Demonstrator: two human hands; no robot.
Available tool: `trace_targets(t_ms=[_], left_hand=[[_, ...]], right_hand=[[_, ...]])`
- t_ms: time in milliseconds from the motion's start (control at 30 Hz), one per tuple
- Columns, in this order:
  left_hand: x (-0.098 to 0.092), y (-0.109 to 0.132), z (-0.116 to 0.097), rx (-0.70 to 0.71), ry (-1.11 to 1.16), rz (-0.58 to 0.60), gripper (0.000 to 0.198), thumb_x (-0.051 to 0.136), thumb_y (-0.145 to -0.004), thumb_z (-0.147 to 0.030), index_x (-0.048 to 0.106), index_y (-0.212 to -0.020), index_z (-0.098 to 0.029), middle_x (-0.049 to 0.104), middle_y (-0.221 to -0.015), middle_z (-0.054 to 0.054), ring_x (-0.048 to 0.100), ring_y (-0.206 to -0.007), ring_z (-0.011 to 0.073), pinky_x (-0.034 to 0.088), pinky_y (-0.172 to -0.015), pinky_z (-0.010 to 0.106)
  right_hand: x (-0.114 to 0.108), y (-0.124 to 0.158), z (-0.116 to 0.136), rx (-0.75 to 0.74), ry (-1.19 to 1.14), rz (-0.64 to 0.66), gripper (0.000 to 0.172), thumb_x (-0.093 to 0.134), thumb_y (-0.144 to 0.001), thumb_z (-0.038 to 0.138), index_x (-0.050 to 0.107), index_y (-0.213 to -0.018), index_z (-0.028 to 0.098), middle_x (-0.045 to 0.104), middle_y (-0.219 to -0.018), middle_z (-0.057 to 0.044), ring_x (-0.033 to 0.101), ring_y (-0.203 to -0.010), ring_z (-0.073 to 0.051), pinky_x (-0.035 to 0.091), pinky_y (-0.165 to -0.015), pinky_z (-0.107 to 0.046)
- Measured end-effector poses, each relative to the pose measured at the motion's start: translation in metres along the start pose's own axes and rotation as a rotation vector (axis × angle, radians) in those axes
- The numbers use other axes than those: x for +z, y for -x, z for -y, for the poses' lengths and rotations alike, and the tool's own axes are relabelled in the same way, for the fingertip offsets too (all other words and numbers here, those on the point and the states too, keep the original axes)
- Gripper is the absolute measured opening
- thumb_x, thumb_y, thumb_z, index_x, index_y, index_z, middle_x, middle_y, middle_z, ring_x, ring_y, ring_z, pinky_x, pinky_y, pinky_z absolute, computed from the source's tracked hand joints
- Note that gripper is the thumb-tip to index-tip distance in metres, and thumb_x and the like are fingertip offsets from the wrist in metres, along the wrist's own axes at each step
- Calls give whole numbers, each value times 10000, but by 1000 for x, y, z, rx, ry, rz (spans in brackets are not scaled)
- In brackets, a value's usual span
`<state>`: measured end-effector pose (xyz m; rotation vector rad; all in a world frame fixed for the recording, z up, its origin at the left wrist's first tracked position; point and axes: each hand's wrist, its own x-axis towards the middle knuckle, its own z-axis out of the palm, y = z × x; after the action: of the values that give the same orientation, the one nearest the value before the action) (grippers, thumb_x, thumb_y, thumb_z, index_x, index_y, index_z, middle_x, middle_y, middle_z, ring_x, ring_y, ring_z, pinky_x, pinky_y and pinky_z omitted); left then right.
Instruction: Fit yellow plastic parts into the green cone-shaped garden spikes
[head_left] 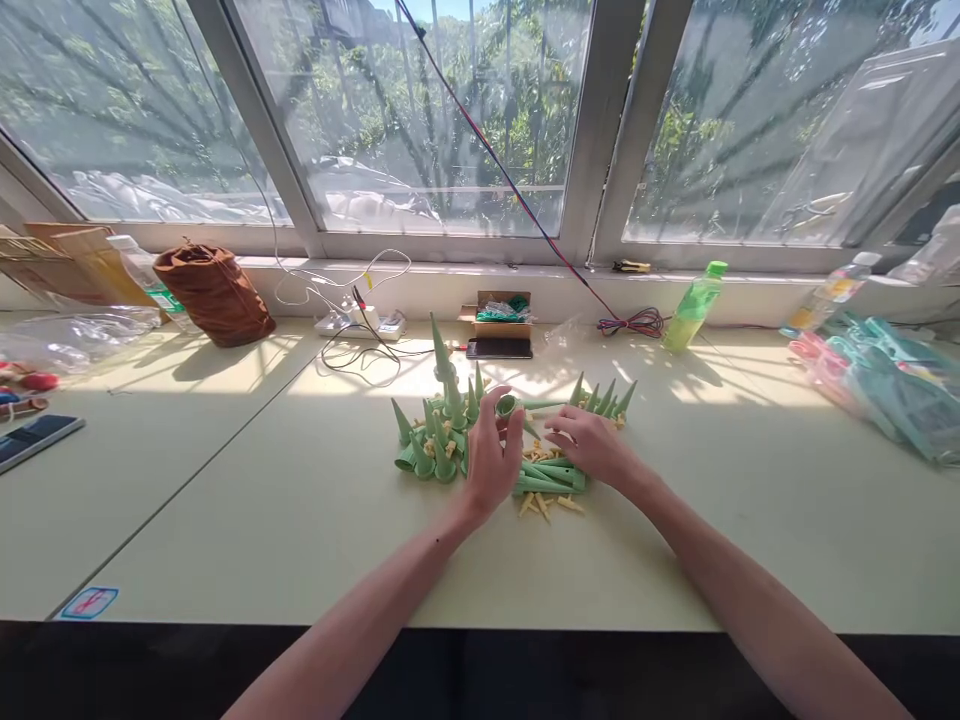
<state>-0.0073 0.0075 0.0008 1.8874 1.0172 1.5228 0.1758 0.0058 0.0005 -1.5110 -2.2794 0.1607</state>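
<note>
My left hand (495, 455) is closed around a green plastic cone (506, 406), its hollow round end facing me and its tip pointing right. To its right, my right hand (596, 445) is low over the parts with its fingers bent together; what they hold, if anything, is too small to make out. Beneath and between the hands lie green tubes (551, 487) in a stack. Small yellow pegs (541, 503) are scattered in front of and behind them. Several green cones (424, 458) stand on the left, a tall spire (439, 350) behind them. More cones (604, 398) stand beyond my right hand.
Behind the parts are a dark phone (499, 348) and a small open cardboard box (502, 315). A power strip (364, 325) with cables lies left of these, near a brown drawstring bag (214, 295). A green bottle (695, 308) and plastic bags (885, 385) are on the right.
</note>
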Motion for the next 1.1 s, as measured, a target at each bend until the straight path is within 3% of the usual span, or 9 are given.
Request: trace_targets(t_ms=[333, 600, 900, 1100], left_hand=[[1, 2, 1, -24, -18, 3, 305, 322, -1024, -382, 482, -1193, -185, 482, -623, -52, 449, -470, 76, 372, -503, 204], [5, 5, 2, -127, 96, 71, 325, 306, -1021, -429, 508, -1150, -209, 397, -563, -73, 399, -430, 72, 335, -457, 185], [10, 4, 0, -293, 387, 165, 333, 394, -978, -510, 473, -1136, -227, 469, -650, -61, 361, -393, 51, 292, -366, 169], [10, 1, -3, -346, 443, 167, 330, 409, -970, -520, 478, -1092, -221, 474, -699, -56, 363, -382, 31, 287, -340, 159]], right_hand=[[-2, 1, 1, -126, -95, 40, 162, 587, -930, 218, 694, -819, 168, 623, -885, -45, 588, -819, -151, 406, -704, -246], [-6, 0, -6, -43, -8, 80, 153, 588, -901, 146, 703, -804, 175, 635, -850, -40, 577, -773, -150, 347, -644, -232], [-5, -1, -4, 7, 35, 158, 144, 598, -899, 158, 707, -808, 181, 649, -845, -38, 585, -764, -149, 325, -618, -227], [-2, 0, -3, 16, 59, 161, 118, 577, -918, 159, 691, -893, 179, 652, -906, -51, 602, -783, -155, 334, -626, -223]])
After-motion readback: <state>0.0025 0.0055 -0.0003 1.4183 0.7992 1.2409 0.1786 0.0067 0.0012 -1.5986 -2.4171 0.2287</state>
